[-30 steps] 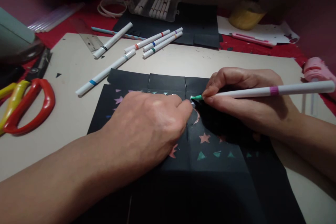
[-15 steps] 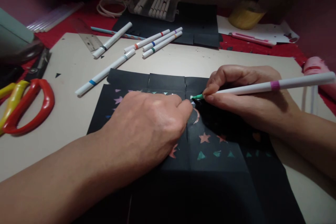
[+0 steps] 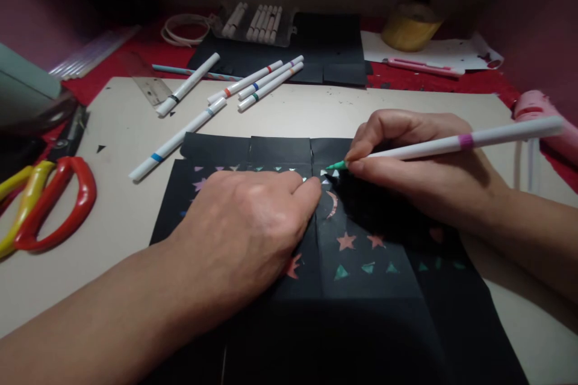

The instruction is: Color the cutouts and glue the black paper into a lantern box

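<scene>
A black folded paper point(image 3: 370, 307) with cut-out stars, triangles and a crescent lies on a beige board point(image 3: 112, 216). My left hand point(image 3: 244, 228) rests palm down on the paper, fingers together and pressing it flat. My right hand point(image 3: 419, 168) pinches a white marker point(image 3: 451, 144) with a pink band; its green tip touches a small triangle cut-out near the paper's top edge, just beyond my left fingertips.
Several white markers point(image 3: 253, 87) lie scattered at the back of the board, next to a clear ruler point(image 3: 149, 87). Red and yellow scissors point(image 3: 54, 204) sit at the left. More black paper point(image 3: 334, 48), a marker tray point(image 3: 257, 24), a pink knife point(image 3: 419, 66) and a pink object point(image 3: 546, 120) lie beyond.
The view has tilted slightly, so everything sits lower in frame. The marker tip has shifted a little along the row of triangles. My left hand stays pressed on the paper.
</scene>
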`<state>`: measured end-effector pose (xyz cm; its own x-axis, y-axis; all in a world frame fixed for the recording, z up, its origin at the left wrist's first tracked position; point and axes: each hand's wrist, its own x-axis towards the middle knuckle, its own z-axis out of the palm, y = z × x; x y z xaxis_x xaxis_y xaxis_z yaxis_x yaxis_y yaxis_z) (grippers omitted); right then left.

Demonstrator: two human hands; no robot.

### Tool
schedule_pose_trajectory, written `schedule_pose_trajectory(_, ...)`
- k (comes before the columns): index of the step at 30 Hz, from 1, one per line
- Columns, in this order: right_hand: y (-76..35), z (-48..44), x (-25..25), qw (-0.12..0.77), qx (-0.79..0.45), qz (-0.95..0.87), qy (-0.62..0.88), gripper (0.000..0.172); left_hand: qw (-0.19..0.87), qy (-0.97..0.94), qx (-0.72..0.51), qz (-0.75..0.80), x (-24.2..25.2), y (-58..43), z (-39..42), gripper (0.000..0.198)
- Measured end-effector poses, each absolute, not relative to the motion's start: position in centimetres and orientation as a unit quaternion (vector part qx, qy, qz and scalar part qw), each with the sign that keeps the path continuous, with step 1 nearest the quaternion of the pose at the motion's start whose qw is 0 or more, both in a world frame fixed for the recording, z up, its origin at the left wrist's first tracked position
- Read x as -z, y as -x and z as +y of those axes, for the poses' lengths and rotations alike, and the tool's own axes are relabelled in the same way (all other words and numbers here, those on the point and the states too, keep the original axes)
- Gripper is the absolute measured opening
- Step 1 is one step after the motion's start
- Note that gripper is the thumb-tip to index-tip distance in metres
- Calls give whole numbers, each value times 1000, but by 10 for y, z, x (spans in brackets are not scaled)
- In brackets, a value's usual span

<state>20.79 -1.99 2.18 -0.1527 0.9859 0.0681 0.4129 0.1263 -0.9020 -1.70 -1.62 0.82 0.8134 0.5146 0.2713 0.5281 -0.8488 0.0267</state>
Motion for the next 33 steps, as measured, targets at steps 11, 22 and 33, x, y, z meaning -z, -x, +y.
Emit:
schedule_pose_trajectory(11, -218, -13, -19, 528, -504, -489, 477, 19, 27, 955, 145, -256, -11, 15, -15, 30)
schedule_pose_trajectory(22, -220, -13, -28, 528, -508, -457, 505, 16, -1, 947, 197, -253, -11, 15, -21, 23)
schedule_pose_trajectory(33, -224, -21, -22, 461, -496, -526, 516, 12, 23, 947, 197, -252, -4, 17, -20, 29)
